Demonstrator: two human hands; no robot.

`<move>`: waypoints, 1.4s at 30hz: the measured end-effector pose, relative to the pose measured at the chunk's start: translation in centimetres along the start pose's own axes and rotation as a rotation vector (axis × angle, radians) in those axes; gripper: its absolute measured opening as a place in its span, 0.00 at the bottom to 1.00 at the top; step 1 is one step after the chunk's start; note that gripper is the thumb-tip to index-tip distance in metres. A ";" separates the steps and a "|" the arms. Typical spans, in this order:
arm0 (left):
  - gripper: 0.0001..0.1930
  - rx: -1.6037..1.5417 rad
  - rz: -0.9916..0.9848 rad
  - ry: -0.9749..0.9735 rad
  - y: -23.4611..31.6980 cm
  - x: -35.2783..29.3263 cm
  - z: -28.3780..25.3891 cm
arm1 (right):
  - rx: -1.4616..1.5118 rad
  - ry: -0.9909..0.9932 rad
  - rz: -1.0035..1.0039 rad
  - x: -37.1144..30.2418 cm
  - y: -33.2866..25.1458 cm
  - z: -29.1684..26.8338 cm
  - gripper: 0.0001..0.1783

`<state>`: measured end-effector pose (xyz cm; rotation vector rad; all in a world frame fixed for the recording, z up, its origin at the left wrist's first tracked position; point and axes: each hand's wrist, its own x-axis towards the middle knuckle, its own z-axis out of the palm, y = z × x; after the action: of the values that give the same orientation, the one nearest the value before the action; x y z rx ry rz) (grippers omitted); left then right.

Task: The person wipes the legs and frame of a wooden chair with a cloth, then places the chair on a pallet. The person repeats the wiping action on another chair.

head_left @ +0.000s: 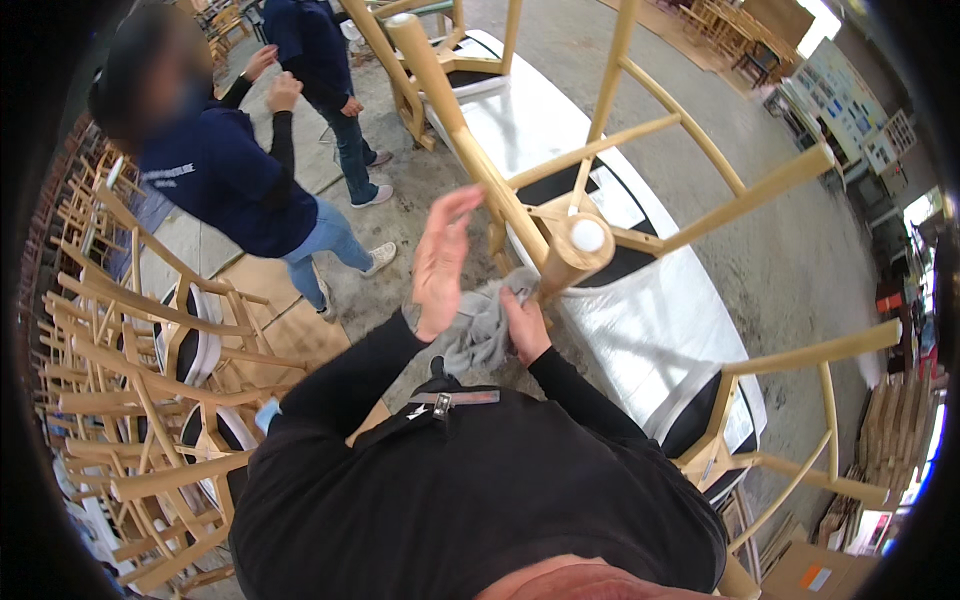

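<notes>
An upside-down wooden chair [577,172] lies on a table topped with a shiny silver-white sheet [645,325]. Its thick near leg [570,268] points toward me, with a round white pad [587,236] on the end. Beside that leg, my right hand [525,322] grips a bunched grey cloth [482,325], the thumb lying on it; part of the fingers is hidden. My left hand [440,260] is raised to the left of the leg, fingers stretched out and holding nothing. The cloth hangs below and between my two hands.
Another upturned chair [710,430] is on the table's near right; one more [450,65] is at its far end. Many wooden chairs [150,350] crowd the left. Two people stand left of the table, one in a navy shirt [215,180]. A cardboard box [815,572] sits lower right.
</notes>
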<state>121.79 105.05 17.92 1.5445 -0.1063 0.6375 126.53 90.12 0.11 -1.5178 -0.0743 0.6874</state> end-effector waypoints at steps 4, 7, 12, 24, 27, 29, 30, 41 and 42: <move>0.30 -0.747 -0.622 0.259 -12.6 -8.0 -8.4 | -0.648 -0.417 -0.823 -3.5 -9.1 7.8 0.41; 0.32 -0.545 -0.506 0.002 -13.5 -7.9 -7.3 | -1.010 -0.452 -0.855 -2.8 -10.1 10.5 0.47; 0.30 -0.087 -0.550 -0.339 -17.0 -8.0 -13.8 | -0.545 -0.371 -0.916 0.2 -17.3 12.1 0.29; 0.53 -0.453 0.352 -0.217 -6.6 25.1 -14.6 | -1.346 0.864 -0.114 5.0 -18.0 9.0 0.40; 0.55 0.106 0.530 0.075 -6.8 27.7 -11.2 | -1.424 0.952 -0.179 6.1 -18.7 8.5 0.37; 0.55 0.008 0.397 0.155 -7.7 28.3 -10.0 | -1.450 0.952 -0.144 6.4 -18.7 8.3 0.37; 0.46 -0.122 0.223 0.143 -7.6 27.9 -9.8 | -1.451 0.956 -0.149 6.4 -18.5 8.2 0.38; 0.30 -0.372 0.015 -0.066 -19.4 22.6 -9.1 | -1.513 0.957 -0.186 6.5 -18.7 6.2 0.41; 0.30 -0.383 -0.006 -0.100 -19.7 22.8 -9.0 | -1.539 0.962 -0.185 6.6 -18.4 6.4 0.41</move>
<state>146.67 122.64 10.08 1.2048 -0.2830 0.5014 135.66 100.54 15.35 -3.0959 0.0073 -0.5349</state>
